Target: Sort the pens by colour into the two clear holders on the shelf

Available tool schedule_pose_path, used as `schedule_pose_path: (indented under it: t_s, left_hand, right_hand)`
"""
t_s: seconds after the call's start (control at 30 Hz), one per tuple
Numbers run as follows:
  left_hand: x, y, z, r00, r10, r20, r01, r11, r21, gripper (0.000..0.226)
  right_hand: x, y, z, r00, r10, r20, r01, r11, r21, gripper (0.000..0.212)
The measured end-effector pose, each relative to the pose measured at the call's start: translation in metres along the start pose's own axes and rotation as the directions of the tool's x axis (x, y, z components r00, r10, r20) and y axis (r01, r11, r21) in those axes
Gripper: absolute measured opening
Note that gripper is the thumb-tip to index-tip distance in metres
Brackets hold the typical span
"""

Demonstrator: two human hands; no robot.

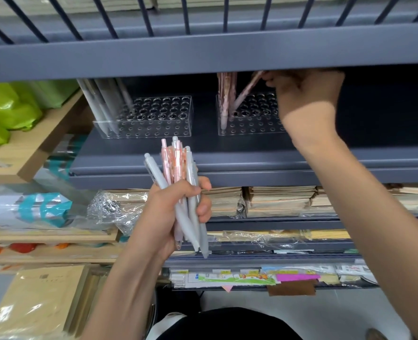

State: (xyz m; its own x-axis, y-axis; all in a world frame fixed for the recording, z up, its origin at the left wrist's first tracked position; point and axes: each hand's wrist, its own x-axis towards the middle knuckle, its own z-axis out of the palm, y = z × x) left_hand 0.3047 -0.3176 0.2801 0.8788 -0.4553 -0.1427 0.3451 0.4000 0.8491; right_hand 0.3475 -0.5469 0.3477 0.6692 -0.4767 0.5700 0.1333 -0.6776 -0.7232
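On the smooth grey shelf point(252, 155) I see two clear plastic boxes drilled with round holes: grey pens point(102, 101) in the left holder point(154, 116), pink pens point(225, 94) in the right holder point(249, 119). My left hand point(178, 207) grips a mixed bundle point(178, 173); my right hand point(303, 92) pinches a slanted pink pen point(246, 92) there.

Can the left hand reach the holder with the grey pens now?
Probably yes: nothing stands between the left hand and that holder. But it grips a pen bundle, so placing one alone looks hard.
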Motion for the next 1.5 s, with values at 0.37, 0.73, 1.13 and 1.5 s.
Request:
schedule_pose_path:
  t_s: [0.37, 0.73, 1.13, 1.5]
  left_hand:
    - [-0.004, 0.002, -0.003, 0.999, 0.032, -0.030, -0.032, 0.999, -0.006, 0.017]
    - [-0.007, 0.003, -0.010, 0.999, -0.026, 0.042, 0.026, 1.000, -0.003, 0.016]
    - [-0.007, 0.000, -0.016, 0.995, -0.007, 0.099, 0.002, 0.999, 0.049, 0.020]
    - [-0.013, 0.010, -0.023, 0.981, -0.123, 0.151, 0.082, 0.964, 0.254, 0.031]
  right_hand:
    - [0.015, -0.023, 0.021, 0.967, -0.028, 0.254, 0.068, 0.986, -0.150, 0.030]
    - [0.009, -0.021, 0.028, 0.995, -0.046, 0.084, 0.052, 0.996, -0.073, 0.040]
    - [-0.054, -0.052, 0.014, 0.712, -0.229, 0.664, -0.017, 0.939, 0.343, 0.010]
    - [-0.056, -0.073, 0.044, 0.463, -0.174, 0.869, -0.074, 0.970, 0.233, 0.016]
